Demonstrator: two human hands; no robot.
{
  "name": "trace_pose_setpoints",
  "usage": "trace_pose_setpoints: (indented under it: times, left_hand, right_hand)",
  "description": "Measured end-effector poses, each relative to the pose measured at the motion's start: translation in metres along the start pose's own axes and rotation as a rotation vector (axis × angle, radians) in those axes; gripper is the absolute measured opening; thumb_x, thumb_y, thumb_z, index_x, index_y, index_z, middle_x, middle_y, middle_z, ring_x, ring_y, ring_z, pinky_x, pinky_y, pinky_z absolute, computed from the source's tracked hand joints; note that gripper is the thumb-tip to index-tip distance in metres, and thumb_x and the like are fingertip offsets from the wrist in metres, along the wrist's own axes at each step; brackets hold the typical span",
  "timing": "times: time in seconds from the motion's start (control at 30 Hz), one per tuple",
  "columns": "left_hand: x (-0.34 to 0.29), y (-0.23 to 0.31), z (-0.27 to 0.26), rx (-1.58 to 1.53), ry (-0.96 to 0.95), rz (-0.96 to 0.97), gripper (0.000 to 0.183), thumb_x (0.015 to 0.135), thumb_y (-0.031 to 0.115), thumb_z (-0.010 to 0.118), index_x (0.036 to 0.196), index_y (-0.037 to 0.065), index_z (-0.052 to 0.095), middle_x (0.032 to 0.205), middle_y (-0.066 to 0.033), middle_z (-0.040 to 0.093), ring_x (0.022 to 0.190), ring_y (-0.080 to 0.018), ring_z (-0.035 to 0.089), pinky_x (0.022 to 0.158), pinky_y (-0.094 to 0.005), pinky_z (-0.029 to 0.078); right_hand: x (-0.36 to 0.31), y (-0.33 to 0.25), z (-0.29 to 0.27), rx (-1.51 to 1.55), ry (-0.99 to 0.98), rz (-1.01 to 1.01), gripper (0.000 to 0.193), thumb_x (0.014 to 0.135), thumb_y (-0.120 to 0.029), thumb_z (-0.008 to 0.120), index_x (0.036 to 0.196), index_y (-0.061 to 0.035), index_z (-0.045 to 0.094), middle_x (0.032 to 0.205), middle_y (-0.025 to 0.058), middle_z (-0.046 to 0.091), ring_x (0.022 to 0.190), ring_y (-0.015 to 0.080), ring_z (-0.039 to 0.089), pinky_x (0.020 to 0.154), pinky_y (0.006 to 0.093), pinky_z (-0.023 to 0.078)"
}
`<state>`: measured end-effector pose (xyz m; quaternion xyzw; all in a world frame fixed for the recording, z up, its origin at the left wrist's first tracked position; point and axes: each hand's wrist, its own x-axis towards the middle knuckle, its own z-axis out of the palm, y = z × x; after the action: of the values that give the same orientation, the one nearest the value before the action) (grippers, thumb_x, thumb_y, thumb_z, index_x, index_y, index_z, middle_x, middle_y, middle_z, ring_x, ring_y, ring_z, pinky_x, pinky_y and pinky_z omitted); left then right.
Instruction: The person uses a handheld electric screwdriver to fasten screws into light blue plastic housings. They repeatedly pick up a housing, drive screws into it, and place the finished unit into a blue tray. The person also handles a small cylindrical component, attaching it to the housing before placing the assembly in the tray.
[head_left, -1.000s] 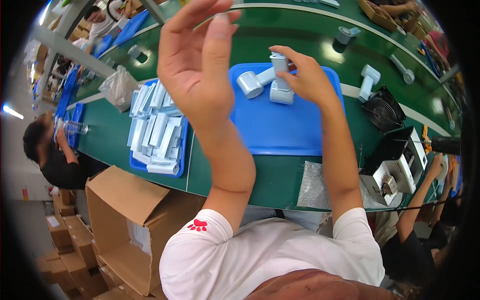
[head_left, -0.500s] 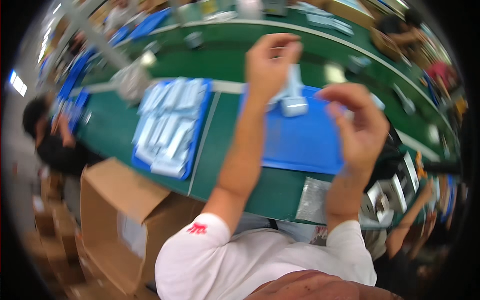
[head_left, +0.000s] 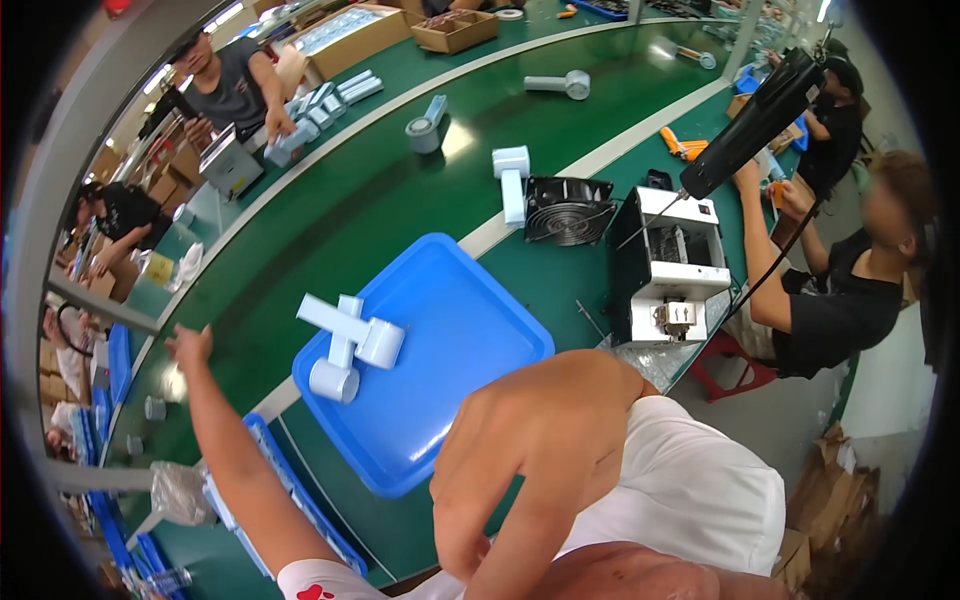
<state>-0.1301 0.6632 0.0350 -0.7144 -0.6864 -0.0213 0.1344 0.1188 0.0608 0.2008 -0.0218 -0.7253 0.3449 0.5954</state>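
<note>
My left hand point(head_left: 192, 346) reaches out over the green conveyor belt point(head_left: 245, 290), fingers apart, nothing in it. Close to my chest, my right hand point(head_left: 535, 450) is bent downward with its back showing. Its fingers curl in and the tips come together near the lower edge; whatever they may hold is hidden. Between my arms lies a blue tray point(head_left: 450, 330). Two light-blue hammer-shaped plastic pieces, each a flat handle with a round head, lie crossed at its left side: an upper piece point(head_left: 375, 338) and a lower piece point(head_left: 334, 381).
Beyond the tray's right stand a black fan point(head_left: 568, 212), a white-and-black machine point(head_left: 665, 265) and a hanging black power screwdriver point(head_left: 750, 125). More such pieces point(head_left: 428, 125) ride the belt. A filled tray point(head_left: 300, 500) sits beneath my left arm. Co-workers sit right and across.
The view has swung to the right. My left hand has gone from above the tray out over the belt; my right hand has drawn back toward my chest.
</note>
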Motion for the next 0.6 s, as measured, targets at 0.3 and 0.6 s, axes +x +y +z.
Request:
trace_pose_setpoints:
  times: [0.3, 0.6]
  left_hand:
    - [0.093, -0.065, 0.070, 0.081, -0.246, -0.018, 0.098, 0.093, 0.060, 0.066, 0.166, 0.018, 0.017, 0.169, -0.0254, 0.017, 0.153, -0.0453, 0.025, 0.114, -0.0641, 0.038]
    - [0.045, -0.028, 0.064, -0.205, 0.092, 0.050, 0.088, 0.072, 0.038, 0.079, 0.147, 0.007, 0.045, 0.136, -0.0311, 0.053, 0.122, -0.0474, 0.059, 0.103, -0.0556, 0.051]
  right_hand:
    - [0.000, 0.007, -0.032, -0.102, 0.023, 0.085, 0.033, 0.093, 0.000, 0.059, 0.122, -0.0031, 0.072, 0.107, 0.0129, 0.072, 0.088, 0.0315, 0.069, 0.074, 0.0381, 0.056]
    - [0.011, 0.016, -0.034, -0.413, 0.178, 0.257, 0.030, 0.088, 0.002, 0.063, 0.114, -0.0045, 0.077, 0.103, 0.0118, 0.073, 0.085, 0.0304, 0.071, 0.073, 0.0378, 0.057]
